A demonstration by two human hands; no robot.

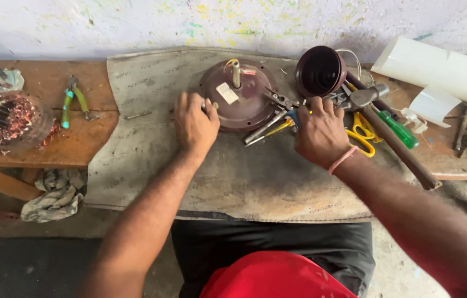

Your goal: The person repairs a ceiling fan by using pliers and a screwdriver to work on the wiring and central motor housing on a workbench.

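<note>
On a grey mat (pixel 150 138) spread over a worn wooden bench (pixel 87 138), a round dark-brown motor housing (pixel 239 107) sits towards the far middle, its short shaft standing upright from the top. At the housing's near left edge, the left hand (pixel 193 124) rests with fingers curled over the rim; whether they clamp anything small there cannot be told. Just right of the housing, the right hand (pixel 321 132) reaches into a heap of tools, its fingers closed loosely around a blue-and-yellow handled tool (pixel 290 118), though the exact hold is hidden under the knuckles. A pink band circles that wrist.

Between the two hands lie a pair of pliers (pixel 278 99) and a metal rod (pixel 263 128), both touching the housing's right side. Beyond the right hand stands a ribbed dark-brown cup (pixel 320 70), tipped on its side. A hammer (pixel 393 138) with a long wooden handle runs diagonally towards the near right, with a green-handled screwdriver (pixel 399 129) and yellow-handled scissors (pixel 363 135) beside it.

Far left on the bench sits a copper-wound stator (pixel 4 118), and green-handled pliers (pixel 73 102) lie near it. A white rolled sheet (pixel 443 69) rests at the far right. A crumpled rag (pixel 54 196) hangs below the bench at left.
</note>
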